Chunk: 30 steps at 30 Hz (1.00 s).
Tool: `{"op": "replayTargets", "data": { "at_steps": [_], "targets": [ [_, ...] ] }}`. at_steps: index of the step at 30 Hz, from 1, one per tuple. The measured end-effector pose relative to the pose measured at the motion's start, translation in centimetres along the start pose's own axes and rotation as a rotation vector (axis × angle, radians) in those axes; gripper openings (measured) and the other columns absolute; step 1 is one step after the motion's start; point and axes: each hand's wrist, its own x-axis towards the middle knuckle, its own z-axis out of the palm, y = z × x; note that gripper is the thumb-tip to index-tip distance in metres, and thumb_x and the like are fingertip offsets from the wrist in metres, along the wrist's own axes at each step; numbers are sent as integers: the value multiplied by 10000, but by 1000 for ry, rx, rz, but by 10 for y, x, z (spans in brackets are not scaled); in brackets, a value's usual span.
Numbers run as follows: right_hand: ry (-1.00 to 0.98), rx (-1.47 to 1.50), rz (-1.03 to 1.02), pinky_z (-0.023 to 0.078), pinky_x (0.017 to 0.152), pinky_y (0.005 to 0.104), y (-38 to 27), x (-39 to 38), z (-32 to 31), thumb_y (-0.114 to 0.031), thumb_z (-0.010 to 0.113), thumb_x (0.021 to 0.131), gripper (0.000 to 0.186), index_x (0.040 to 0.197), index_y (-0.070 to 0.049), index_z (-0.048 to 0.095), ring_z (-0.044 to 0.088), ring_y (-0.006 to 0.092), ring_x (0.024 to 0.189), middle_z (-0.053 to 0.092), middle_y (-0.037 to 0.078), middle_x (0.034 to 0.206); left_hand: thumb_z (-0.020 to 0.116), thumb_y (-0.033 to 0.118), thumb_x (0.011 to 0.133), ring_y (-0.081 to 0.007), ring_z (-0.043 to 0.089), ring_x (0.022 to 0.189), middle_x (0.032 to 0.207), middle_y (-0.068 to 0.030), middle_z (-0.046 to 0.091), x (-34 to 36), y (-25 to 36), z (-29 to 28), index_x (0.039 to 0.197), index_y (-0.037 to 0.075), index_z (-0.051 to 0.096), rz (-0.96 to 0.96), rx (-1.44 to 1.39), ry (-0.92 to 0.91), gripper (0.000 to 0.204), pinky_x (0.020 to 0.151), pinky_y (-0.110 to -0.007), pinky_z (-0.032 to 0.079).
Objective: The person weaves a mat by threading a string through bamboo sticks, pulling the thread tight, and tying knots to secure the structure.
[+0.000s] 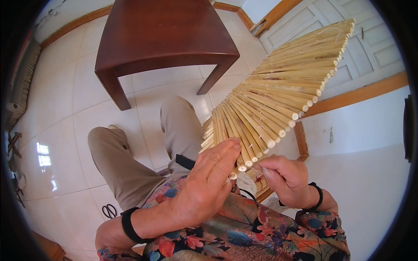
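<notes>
A mat of straw-coloured reed stalks, bound side by side with thin pale thread, fans up from my lap towards the upper right. Its cut round ends face right. My left hand grips the near end of the mat, fingers pressed together over the last stalks. Just right of those stalk ends, my right hand is closed, thumb and forefinger pinched together. Whatever lies in that pinch is too small to make out. More of the mat shows below, between my hands, partly hidden.
Ahead stands a dark red wooden table on the tiled floor. Black-handled scissors lie on the floor to my left. A white wall and a white panelled door with wooden trim are close on the right.
</notes>
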Motion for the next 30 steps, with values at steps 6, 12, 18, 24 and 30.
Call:
{"op": "replayTargets", "data": {
  "at_steps": [6,12,18,24,30],
  "targets": [
    [-22,0,35,468,562,287,-3,1,0,-35,525,843,128,965,-6,546,611,228,666,605,113,822,540,-128,631,-358,478,1104,1192,-238,474,0,-1,0,1188,-97,415,-19,21,10,572,921,-382,394],
    [17,-4,-14,476,574,290,0,7,4,-38,528,845,124,966,-17,543,616,228,679,608,108,819,534,-134,623,-352,489,1092,1179,-232,485,1,-3,-2,1185,-91,420,-32,16,20,575,913,-374,403],
    [8,6,-15,475,569,290,-1,8,3,-33,527,843,123,964,-18,541,614,225,673,609,104,820,536,-136,592,-363,481,1097,1171,-251,476,1,-4,-3,1175,-115,412,-6,14,10,596,909,-403,393],
    [21,10,-25,465,547,283,0,10,5,-32,521,846,116,960,-18,539,599,214,632,605,97,811,532,-137,598,-361,484,1095,1164,-252,481,0,-6,-2,1170,-118,417,-1,12,25,583,902,-402,397],
    [28,49,-17,459,540,279,0,10,4,-40,524,850,117,963,-24,551,596,202,625,606,100,787,539,-128,612,-368,484,1086,1171,-244,483,-2,-5,-1,1183,-111,415,-28,-7,32,584,906,-393,398]
  ]
}}
